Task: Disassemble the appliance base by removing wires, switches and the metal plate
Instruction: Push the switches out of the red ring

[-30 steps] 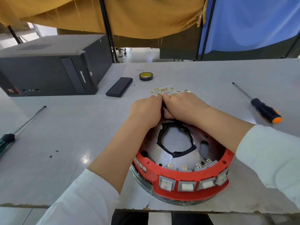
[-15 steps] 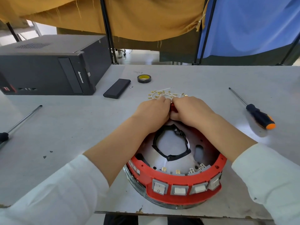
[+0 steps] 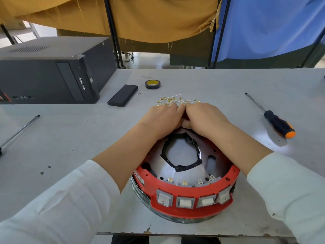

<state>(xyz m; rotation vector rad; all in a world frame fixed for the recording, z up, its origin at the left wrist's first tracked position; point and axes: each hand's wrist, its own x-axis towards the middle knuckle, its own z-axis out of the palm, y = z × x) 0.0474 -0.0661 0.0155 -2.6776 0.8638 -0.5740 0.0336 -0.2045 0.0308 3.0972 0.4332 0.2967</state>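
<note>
Visibly 2 hands [image 3: 184, 118], 4 switches [image 3: 186, 202], 2 screwdrivers [image 3: 278, 124]

The base [image 3: 184, 192] is matt red plastic with grey plastic switches [image 3: 186, 202] and a pale, dull metal plate [image 3: 182, 154] inside. Brass-coloured terminals [image 3: 175, 100] glint on the smooth grey table [image 3: 88, 131], whose front edge is chipped. The screwdriver [image 3: 274, 118] has a shiny metal shaft. The computer [image 3: 52, 71] looks matt black. Frayed cloth [image 3: 140, 18] hangs behind.
</note>
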